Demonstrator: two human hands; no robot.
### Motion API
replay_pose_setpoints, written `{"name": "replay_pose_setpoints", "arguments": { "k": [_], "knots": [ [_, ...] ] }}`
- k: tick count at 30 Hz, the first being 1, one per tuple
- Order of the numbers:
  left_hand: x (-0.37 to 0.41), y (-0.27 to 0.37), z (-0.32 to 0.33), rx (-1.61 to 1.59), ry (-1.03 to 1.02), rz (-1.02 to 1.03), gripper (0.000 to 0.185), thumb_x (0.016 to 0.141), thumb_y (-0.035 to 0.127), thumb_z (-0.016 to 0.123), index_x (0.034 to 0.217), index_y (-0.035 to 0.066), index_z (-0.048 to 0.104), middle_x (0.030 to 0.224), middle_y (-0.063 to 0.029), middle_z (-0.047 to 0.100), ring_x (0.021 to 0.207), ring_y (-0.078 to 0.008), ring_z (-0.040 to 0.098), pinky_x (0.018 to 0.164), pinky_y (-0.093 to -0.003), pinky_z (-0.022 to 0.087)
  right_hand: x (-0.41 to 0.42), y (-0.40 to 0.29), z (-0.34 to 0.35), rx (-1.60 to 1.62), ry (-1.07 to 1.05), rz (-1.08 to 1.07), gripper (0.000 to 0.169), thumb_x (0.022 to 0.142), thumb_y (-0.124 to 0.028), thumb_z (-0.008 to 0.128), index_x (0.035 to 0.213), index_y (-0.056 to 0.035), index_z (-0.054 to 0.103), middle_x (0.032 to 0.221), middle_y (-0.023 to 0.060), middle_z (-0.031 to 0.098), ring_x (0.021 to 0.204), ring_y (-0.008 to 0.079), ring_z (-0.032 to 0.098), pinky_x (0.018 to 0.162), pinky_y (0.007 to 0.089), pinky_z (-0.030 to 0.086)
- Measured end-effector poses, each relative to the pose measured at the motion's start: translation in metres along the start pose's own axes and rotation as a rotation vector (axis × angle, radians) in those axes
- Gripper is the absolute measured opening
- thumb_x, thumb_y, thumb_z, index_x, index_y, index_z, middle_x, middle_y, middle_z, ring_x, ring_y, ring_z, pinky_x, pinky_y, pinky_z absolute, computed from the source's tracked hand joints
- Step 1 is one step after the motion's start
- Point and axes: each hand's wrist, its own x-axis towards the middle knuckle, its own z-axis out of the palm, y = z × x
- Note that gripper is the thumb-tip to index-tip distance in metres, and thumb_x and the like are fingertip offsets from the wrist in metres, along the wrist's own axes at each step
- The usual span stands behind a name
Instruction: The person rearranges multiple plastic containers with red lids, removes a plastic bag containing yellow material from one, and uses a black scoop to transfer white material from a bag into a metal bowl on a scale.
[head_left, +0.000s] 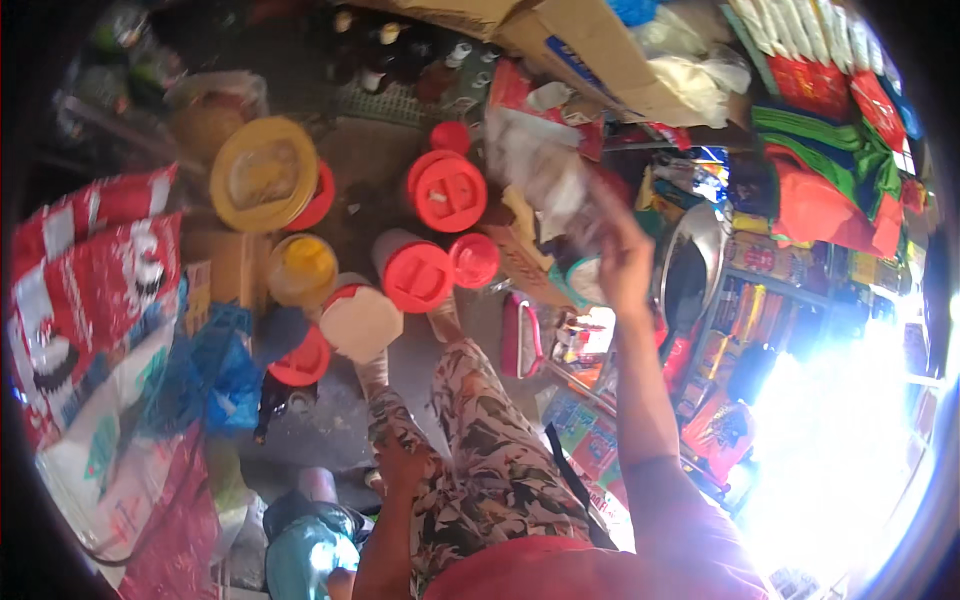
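My right hand (627, 262) is raised at the right of centre, blurred by motion. Its fingers meet a whitish see-through plastic bag (546, 169), which is blurred too; the exact grip is hard to make out. Below this hand stands a teal-rimmed container (586, 280). On my thigh, over the patterned trousers (487, 442), lies my left hand (405, 459), with nothing visible in it. Before me are several tubs with red lids (448, 190), a tub with a beige top (361, 322) and a yellow-lidded jar (264, 174).
Dark bottles (382, 60) stand at the back. A cardboard box (570, 56) juts in above. Red printed packs (97, 262) and a blue plastic bag (229, 375) line the left. To the right are a metal pan (691, 262), folded cloths (832, 187) and shelves of packets (757, 307).
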Motion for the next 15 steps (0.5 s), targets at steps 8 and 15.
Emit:
{"name": "replay_pose_setpoints", "arguments": {
  "k": [8, 15],
  "knots": [
    [0.003, 0.072, -0.012, -0.017, 0.077, -0.057, 0.081, 0.065, 0.037, 0.064, 0.132, 0.007, 0.030, 0.123, -0.0249, 0.037, 0.106, -0.0444, 0.044, 0.088, -0.0502, 0.040, 0.179, 0.047, -0.150, -0.413, 0.273, -0.118, 0.028, 0.088, -0.011, 0.048, 0.114, -0.0048, 0.056, 0.096, 0.0152, 0.064, 0.077, 0.0165, 0.060, 0.074, 0.0283, 0.045],
    [0.002, 0.100, 0.014, 0.129, 0.206, -0.086, 0.080, 0.065, 0.036, 0.063, 0.132, 0.007, 0.033, 0.120, -0.0251, 0.042, 0.106, -0.0422, 0.045, 0.087, -0.0484, 0.040, 0.308, 0.109, -0.111, -0.493, -0.385, -0.172, 0.032, 0.089, -0.016, 0.050, 0.117, -0.0007, 0.052, 0.098, 0.0088, 0.062, 0.085, 0.0168, 0.059, 0.073, 0.0336, 0.048]
  ]
}}
